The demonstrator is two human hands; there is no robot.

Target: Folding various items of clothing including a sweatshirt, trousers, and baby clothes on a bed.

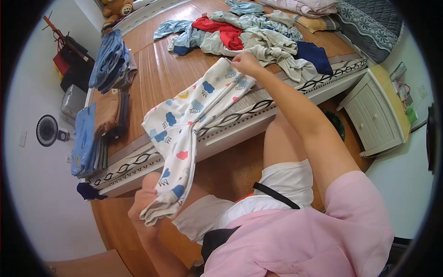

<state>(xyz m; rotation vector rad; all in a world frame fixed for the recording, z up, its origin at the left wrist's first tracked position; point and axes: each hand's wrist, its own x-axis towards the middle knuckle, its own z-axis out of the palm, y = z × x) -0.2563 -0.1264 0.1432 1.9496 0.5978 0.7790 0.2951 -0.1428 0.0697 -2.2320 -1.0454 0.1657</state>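
Note:
A pair of small white pants (173, 122), printed with blue and pink clouds and crowns, is stretched between my two hands. They look doubled lengthwise, with the upper part on the bed's near edge and the legs hanging over it toward me. My right hand (248, 63) pinches the upper end at the far corner. Low on the left, my left hand (144, 203) is closed at the cuff end, its fingers partly hidden behind the cloth.
Beyond my right hand a loose heap of clothes (272, 51) covers the bed (152, 69). Folded jeans (108, 57) and a folded pile (83, 138) line the bed's left edge. A white cabinet (376, 111) stands right; a small fan (47, 130) is left.

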